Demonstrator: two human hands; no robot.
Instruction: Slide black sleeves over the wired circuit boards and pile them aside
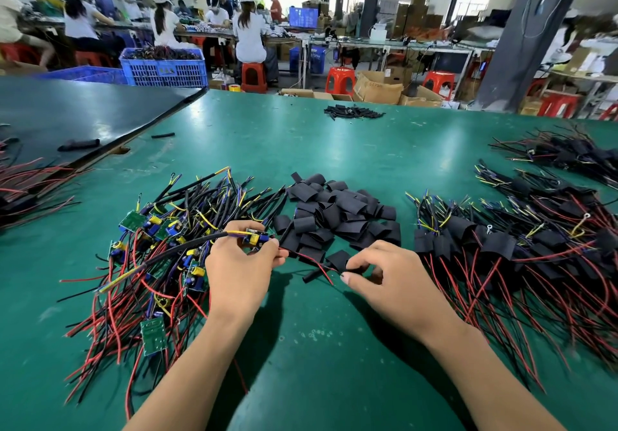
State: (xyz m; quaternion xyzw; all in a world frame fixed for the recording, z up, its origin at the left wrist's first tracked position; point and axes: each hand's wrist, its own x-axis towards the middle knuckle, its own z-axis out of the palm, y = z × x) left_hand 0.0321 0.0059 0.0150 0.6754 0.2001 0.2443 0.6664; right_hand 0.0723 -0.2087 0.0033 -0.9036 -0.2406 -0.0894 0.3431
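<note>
On my feed, the left hand [239,263] holds a small green circuit board with blue and yellow parts [255,237] just above the green worktop [301,149]. Its grip is curled, thumb and fingertips pinching the board's edge. A thick black cable runs off the board to the left, and a thin red and black wire pair [314,261] trails right, towards the other hand.

The right hand [391,273] sits close by, its grip pressed together on a flat black sleeve [337,260], thumb underneath and fingers curled over it. The wire pair passes right beside this sleeve; I cannot tell whether it already runs through it.

Between and beyond the hands lies a loose heap of black sleeves [337,210]. To the left is a tangled pile of bare green boards with red and black wires [160,246]. To the right sits a wider pile of boards already covered in black sleeves [521,250], their wires fanned towards me.

Further back on the worktop I see a small cluster of black tubing pieces [352,112], and a dark mat [83,113] covers the far left corner. Behind it stand a blue plastic crate [164,67] and red stools [340,79], with people seated at long benches.
</note>
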